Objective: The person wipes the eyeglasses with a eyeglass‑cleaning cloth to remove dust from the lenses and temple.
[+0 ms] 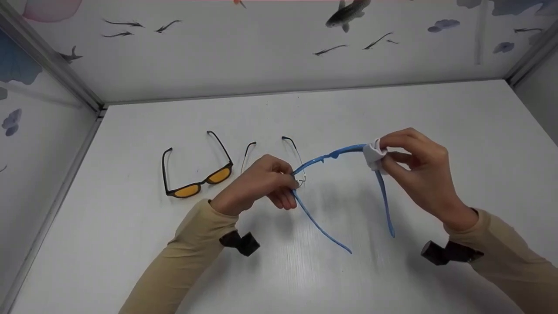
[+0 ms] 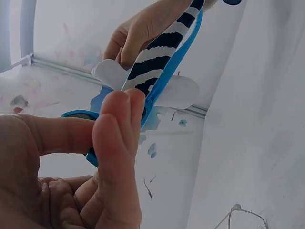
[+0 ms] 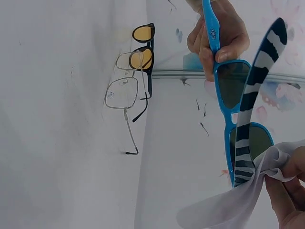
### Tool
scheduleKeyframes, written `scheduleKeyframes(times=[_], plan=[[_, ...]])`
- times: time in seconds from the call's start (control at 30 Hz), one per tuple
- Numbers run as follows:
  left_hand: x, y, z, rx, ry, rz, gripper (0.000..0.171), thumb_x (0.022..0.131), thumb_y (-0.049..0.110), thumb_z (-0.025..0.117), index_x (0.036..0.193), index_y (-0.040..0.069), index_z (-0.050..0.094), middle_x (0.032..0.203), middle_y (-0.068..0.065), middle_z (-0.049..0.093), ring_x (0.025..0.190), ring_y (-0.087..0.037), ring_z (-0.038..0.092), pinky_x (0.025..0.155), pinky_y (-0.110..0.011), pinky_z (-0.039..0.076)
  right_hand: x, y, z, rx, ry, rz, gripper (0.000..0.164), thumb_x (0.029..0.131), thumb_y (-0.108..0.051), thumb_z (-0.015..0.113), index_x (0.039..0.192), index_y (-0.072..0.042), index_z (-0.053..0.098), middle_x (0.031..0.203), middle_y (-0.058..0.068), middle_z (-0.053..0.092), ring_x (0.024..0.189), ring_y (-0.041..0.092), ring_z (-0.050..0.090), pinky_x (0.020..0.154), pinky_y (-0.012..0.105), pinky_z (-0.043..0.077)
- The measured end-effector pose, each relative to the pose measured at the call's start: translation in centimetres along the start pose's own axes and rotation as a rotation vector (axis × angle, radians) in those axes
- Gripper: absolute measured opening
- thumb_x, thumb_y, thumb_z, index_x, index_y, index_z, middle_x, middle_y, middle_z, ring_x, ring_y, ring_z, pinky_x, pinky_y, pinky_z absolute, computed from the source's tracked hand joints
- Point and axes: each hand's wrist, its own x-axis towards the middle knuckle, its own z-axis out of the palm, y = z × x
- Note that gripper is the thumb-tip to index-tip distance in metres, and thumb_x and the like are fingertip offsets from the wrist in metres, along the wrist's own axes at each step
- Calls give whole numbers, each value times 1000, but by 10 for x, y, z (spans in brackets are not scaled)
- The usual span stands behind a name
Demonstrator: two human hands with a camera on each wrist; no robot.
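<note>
Blue sunglasses (image 1: 311, 162) are held up over the table, temples spread toward the person. In the right wrist view their dark lenses (image 3: 233, 85) and a black-and-white striped inner temple (image 3: 254, 81) show. My left hand (image 1: 266, 181) pinches one front corner between thumb and fingers, near the hinge. At the opposite corner, my right hand (image 1: 418, 174) pinches a white cloth (image 1: 374, 155) folded round the frame. Loose cloth hangs down beside the striped temple in the right wrist view.
Black-framed glasses with orange lenses (image 1: 187, 191) lie on the white table (image 1: 130, 244) at left. Thin wire-framed glasses (image 1: 295, 149) lie beside them, partly hidden behind my left hand in the head view. Printed panels (image 1: 261, 56) border the table's back and sides.
</note>
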Motion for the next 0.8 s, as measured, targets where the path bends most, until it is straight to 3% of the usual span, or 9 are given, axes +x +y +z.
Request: scheduleKeyframes(times=[0.4, 0.8], plan=[[2, 0, -13, -89, 92, 51, 15, 84, 7, 50, 85, -6, 57, 70, -17, 64, 59, -24, 64, 58, -33, 52, -14, -2, 7, 63, -66, 9, 32, 67, 28, 55, 92, 10, 61, 90, 19, 57, 84, 20, 58, 69, 26, 50], [3, 0, -29, -96, 173, 75, 15, 85, 7, 51, 86, -7, 56, 69, -18, 64, 58, -25, 64, 57, -33, 52, -29, -9, 11, 141, -125, -16, 36, 63, 30, 56, 92, 10, 62, 89, 22, 56, 85, 20, 57, 71, 25, 50]])
